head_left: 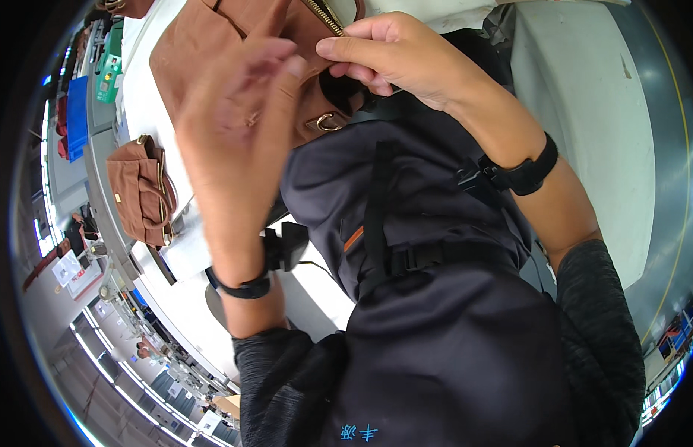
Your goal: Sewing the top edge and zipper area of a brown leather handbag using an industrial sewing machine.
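Pale tabletop (585, 134), hands (238, 127) (406, 59) just apart, zippered edge (324, 18) of brown bag (201, 48)

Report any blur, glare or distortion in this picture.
Head view: left hand smeared, apparently by motion; right hand sharper. Head view: white tabletop looks nearly washed out. Head view: yellow line bows near the right rim.

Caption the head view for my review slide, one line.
Right hand beside the gold-toned zipper of a brown bag, blurred left hand in front of it, second brown bag at left.
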Available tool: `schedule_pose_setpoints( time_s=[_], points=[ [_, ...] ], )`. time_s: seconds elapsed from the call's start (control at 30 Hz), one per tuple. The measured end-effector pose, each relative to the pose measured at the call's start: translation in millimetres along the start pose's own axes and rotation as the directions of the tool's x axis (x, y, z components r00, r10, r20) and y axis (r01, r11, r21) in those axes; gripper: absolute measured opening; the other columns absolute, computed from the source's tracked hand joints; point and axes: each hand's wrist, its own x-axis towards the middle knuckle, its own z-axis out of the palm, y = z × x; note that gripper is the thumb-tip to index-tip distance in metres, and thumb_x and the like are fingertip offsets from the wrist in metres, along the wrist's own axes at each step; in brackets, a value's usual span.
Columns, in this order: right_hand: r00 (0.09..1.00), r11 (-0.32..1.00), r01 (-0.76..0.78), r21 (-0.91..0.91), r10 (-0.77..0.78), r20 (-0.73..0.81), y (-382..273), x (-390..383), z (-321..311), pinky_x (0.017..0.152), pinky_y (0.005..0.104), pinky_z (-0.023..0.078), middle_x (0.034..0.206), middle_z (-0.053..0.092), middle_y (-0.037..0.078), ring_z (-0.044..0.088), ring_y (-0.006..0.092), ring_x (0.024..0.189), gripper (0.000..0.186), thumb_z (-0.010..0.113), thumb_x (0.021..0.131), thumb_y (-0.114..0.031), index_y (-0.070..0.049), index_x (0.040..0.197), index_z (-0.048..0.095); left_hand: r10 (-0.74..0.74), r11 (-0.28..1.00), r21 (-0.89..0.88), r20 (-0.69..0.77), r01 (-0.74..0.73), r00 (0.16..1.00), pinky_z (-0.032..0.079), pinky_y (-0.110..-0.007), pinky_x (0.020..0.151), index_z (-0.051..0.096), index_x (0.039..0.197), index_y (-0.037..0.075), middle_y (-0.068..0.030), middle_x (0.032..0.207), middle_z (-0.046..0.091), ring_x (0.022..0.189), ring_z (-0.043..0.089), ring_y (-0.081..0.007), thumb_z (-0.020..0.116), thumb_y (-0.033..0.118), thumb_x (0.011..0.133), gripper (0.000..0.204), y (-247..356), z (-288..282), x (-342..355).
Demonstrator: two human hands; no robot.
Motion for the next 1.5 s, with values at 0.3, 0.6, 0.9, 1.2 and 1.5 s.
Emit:
schedule_pose_setpoints(
  time_s=[0.3,0.6,0.9,1.2,1.5],
  points=[
    [0.999,0.999,-0.038,-0.023,0.038,-0.024,-10.2,-5.5,4.8,0.048,0.0205,0.032,0.066,0.052,-0.005,0.042,0.0029,0.054,0.036,0.074,0.098,-0.036,-0.001,0.091,0.069,0.475,0.500,0.540,0.483,-0.677,0.736,0.043,-0.045,0.104,0.070,0.112,0.000,-0.0159,0.122,0.066,0.119,0.058,-0.0327,0.069,0.015,0.087,0.029,11.0,-4.6,104.0],
    [1.000,0.997,0.003,-0.081,-0.001,0.027,-8.8,-3.6,4.8,0.053,0.0203,0.038,0.069,0.056,-0.003,0.046,0.0032,0.059,0.036,0.069,0.102,-0.034,-0.002,0.086,0.068,0.439,0.489,0.771,0.186,-0.408,0.879,0.045,-0.049,0.106,0.072,0.108,0.007,-0.0092,0.124,0.068,0.112,0.065,-0.0321,0.077,0.020,0.088,0.025,14.6,-80.6,57.8],
    [0.981,0.981,0.187,-0.040,-0.189,-0.041,-1.9,-10.9,25.0,0.070,0.0235,0.047,0.072,0.055,-0.004,0.052,0.0040,0.069,0.031,0.063,0.106,-0.026,-0.004,0.086,0.068,0.250,0.726,0.577,0.284,-0.373,0.926,0.051,-0.045,0.104,0.058,0.135,0.002,-0.0125,0.114,0.071,0.105,0.069,-0.0301,0.067,0.008,0.090,0.046,-32.9,-64.8,31.9],
    [0.982,0.919,0.176,0.352,-0.141,-0.123,-15.2,-20.2,55.8,0.061,0.0212,0.043,0.072,0.058,-0.002,0.052,0.0038,0.064,0.032,0.062,0.106,-0.026,-0.007,0.081,0.063,0.347,0.753,0.572,0.074,-0.325,0.935,0.041,-0.045,0.109,0.064,0.131,0.001,-0.0153,0.130,0.068,0.119,0.065,-0.0274,0.063,0.019,0.099,0.036,-4.3,-18.2,44.5],
    [0.986,0.944,0.165,0.287,-0.154,-0.061,-20.7,-20.7,51.0,0.060,0.0220,0.043,0.074,0.061,0.001,0.052,0.0049,0.065,0.034,0.058,0.109,-0.025,-0.002,0.083,0.065,0.180,0.768,0.598,0.143,-0.230,0.973,0.034,-0.045,0.114,0.062,0.138,0.006,-0.0112,0.138,0.065,0.124,0.062,-0.0227,0.061,0.027,0.100,0.043,-2.2,-20.1,48.6]
  ],
)
